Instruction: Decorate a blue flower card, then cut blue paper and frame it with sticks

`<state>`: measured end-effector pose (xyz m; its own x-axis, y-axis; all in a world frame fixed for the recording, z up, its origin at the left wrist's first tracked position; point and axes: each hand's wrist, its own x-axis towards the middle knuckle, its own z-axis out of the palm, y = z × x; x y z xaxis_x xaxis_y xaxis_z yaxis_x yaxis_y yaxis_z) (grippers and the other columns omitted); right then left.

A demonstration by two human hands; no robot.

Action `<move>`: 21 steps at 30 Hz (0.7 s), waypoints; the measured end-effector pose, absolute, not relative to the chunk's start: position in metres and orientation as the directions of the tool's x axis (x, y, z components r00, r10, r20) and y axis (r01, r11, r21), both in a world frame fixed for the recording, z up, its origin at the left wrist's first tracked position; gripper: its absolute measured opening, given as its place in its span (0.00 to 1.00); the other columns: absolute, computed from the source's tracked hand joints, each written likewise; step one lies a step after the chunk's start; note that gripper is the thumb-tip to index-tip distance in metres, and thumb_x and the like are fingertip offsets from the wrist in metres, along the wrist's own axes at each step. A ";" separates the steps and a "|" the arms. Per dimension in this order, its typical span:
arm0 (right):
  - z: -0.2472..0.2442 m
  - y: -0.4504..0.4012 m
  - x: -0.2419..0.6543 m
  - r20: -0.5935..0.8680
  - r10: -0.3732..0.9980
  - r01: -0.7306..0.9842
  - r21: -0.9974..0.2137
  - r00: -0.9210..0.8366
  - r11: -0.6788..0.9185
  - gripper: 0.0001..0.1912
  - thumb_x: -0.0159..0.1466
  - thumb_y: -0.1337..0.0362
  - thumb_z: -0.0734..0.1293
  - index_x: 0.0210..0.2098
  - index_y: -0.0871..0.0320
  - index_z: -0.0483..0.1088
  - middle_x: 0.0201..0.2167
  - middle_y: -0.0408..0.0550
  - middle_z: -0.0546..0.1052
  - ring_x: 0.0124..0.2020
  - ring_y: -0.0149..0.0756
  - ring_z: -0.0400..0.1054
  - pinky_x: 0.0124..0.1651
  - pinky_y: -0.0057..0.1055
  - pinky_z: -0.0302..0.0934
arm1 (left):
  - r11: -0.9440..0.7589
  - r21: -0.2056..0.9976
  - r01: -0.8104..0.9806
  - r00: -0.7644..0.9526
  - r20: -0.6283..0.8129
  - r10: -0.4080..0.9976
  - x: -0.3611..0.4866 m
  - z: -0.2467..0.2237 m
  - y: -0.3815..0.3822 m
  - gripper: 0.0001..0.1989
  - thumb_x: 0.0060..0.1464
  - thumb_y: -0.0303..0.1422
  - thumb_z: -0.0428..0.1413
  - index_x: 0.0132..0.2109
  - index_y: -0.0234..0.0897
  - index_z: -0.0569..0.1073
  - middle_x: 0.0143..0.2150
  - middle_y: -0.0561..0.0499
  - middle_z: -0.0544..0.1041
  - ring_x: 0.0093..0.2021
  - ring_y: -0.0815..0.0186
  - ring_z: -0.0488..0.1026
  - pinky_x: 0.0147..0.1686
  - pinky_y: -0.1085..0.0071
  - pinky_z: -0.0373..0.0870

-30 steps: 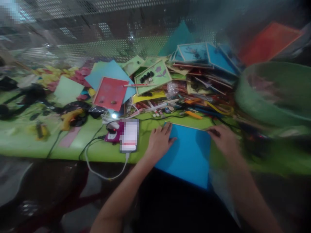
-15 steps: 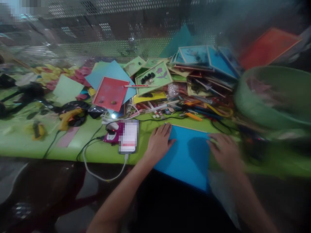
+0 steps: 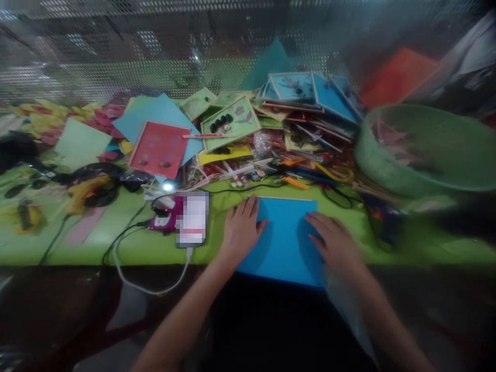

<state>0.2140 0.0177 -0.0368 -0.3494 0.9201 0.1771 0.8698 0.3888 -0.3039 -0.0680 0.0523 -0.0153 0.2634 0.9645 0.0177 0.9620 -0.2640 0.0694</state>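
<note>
Head camera, blue sheet: The blue sheet (image 3: 282,243) lies between two hands at the front of a green table (image 3: 217,248), its lower end reaching past the table edge, where dark clothing (image 3: 279,330) meets it.
Pale strip: A thin pale strip (image 3: 287,199) runs along the sheet's far edge; its left end is lost near the fingertips.
Left hand: The left hand (image 3: 242,227) lies flat over the sheet's left side, fingers extended and thumb apart, covering part of that edge.
Right hand: The right hand (image 3: 335,237) rests at the right side, fingers loosely spread and slightly bent, hiding much of that edge; whether every fingertip touches, one cannot tell.
Phone: A phone (image 3: 194,219) on a white cable (image 3: 157,293) overlaps a purple box (image 3: 166,219); its screen is masked in blocks, any writing unreadable.
Frames: A red frame (image 3: 158,147) and a green picture (image 3: 251,121) with black stones (image 3: 220,123) stand out beyond; the heap of blue frames (image 3: 292,85) overlaps too closely to count.
Bowl: A green bowl (image 3: 426,175) is cut off by the right border, the pink contents (image 3: 387,132) blurred.
Dark device: A dark object (image 3: 383,219) below the bowl is too smeared to identify.
</note>
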 end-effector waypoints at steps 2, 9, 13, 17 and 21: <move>-0.037 0.025 0.215 0.181 0.911 0.863 -0.298 -0.370 0.409 0.24 0.77 0.57 0.57 0.69 0.49 0.67 0.68 0.52 0.72 0.67 0.49 0.68 0.70 0.56 0.57 | -0.247 0.067 0.967 0.247 0.010 0.969 -0.067 -0.014 0.050 0.32 0.73 0.45 0.44 0.76 0.32 0.58 0.76 0.39 0.61 0.72 0.48 0.63 0.66 0.47 0.64; -0.039 0.039 0.217 0.212 0.898 0.853 -0.289 -0.385 0.434 0.22 0.77 0.59 0.57 0.66 0.50 0.70 0.66 0.51 0.74 0.66 0.47 0.69 0.70 0.54 0.57 | -0.229 0.069 0.971 0.228 0.021 0.974 -0.066 -0.014 0.048 0.32 0.74 0.46 0.42 0.75 0.31 0.59 0.76 0.38 0.61 0.71 0.47 0.63 0.65 0.46 0.65; -0.039 0.038 0.218 0.207 0.896 0.844 -0.307 -0.392 0.440 0.22 0.76 0.58 0.57 0.65 0.50 0.71 0.66 0.52 0.75 0.66 0.48 0.69 0.69 0.55 0.59 | -0.231 0.072 0.970 0.230 0.017 0.973 -0.067 -0.012 0.049 0.32 0.74 0.47 0.43 0.75 0.32 0.60 0.76 0.37 0.62 0.71 0.47 0.64 0.65 0.47 0.64; -0.041 0.042 0.221 0.194 0.890 0.842 -0.292 -0.412 0.454 0.23 0.76 0.59 0.57 0.67 0.50 0.69 0.67 0.53 0.74 0.67 0.48 0.68 0.69 0.56 0.59 | -0.236 0.079 0.969 0.235 0.015 0.972 -0.068 -0.011 0.050 0.31 0.73 0.46 0.44 0.75 0.33 0.61 0.75 0.38 0.63 0.70 0.46 0.65 0.64 0.46 0.65; -0.041 0.053 0.221 0.191 0.870 0.828 -0.269 -0.455 0.492 0.24 0.76 0.60 0.57 0.68 0.48 0.68 0.68 0.52 0.73 0.67 0.47 0.68 0.69 0.56 0.60 | -0.227 0.090 0.970 0.224 0.040 0.974 -0.071 -0.014 0.049 0.31 0.73 0.46 0.44 0.74 0.35 0.62 0.75 0.38 0.64 0.69 0.45 0.66 0.62 0.45 0.67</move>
<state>0.2207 0.0530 -0.0414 -0.4552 0.8697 0.1909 0.8279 0.4923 -0.2688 -0.0710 0.0488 -0.0143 0.2243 0.9737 0.0396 0.9698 -0.2270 0.0896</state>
